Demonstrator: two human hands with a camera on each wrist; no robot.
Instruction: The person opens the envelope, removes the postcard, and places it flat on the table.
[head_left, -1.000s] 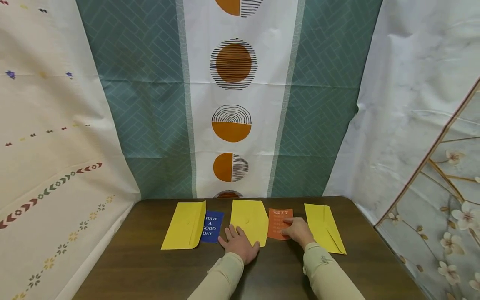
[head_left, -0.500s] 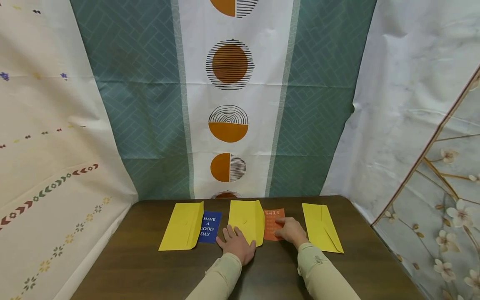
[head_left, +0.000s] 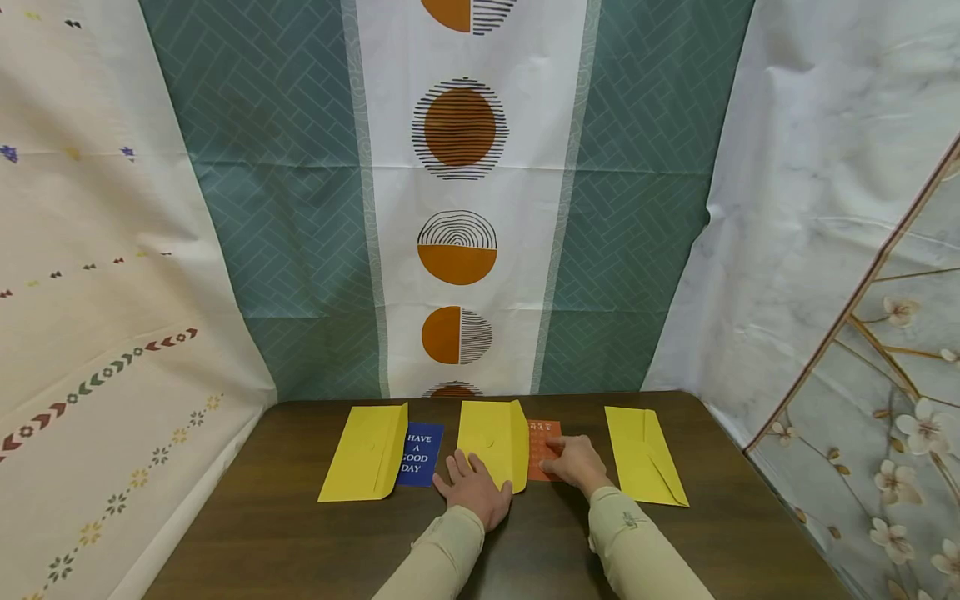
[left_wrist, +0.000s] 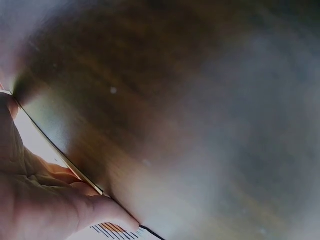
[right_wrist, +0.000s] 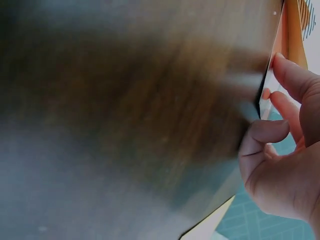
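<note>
In the head view, my left hand (head_left: 474, 489) lies with spread fingers on the lower left of the middle yellow envelope (head_left: 486, 429). The envelope's right-hand flap stands raised. An orange card (head_left: 542, 433) with pale printing lies against that side, its left part hidden by the flap. My right hand (head_left: 577, 462) presses its fingertips on the card. The right wrist view shows the thumb and a finger (right_wrist: 287, 102) touching the card's edge (right_wrist: 284, 35), spaced apart, while other fingers bend inward. Up close, my left thumb (left_wrist: 112, 210) rests near the table's surface.
To the left, a blue card (head_left: 420, 454) reading "HAVE A GOOD DAY" sits partly under another yellow envelope (head_left: 360, 454). A third yellow envelope (head_left: 645, 458) lies right of my right hand. Patterned cloths (head_left: 300, 250) hang behind and beside the dark wooden table (head_left: 540, 550).
The orange card and my right hand have slid left, so less of the card shows beside the middle envelope. That envelope's flap has lifted. My left hand stays on the envelope.
</note>
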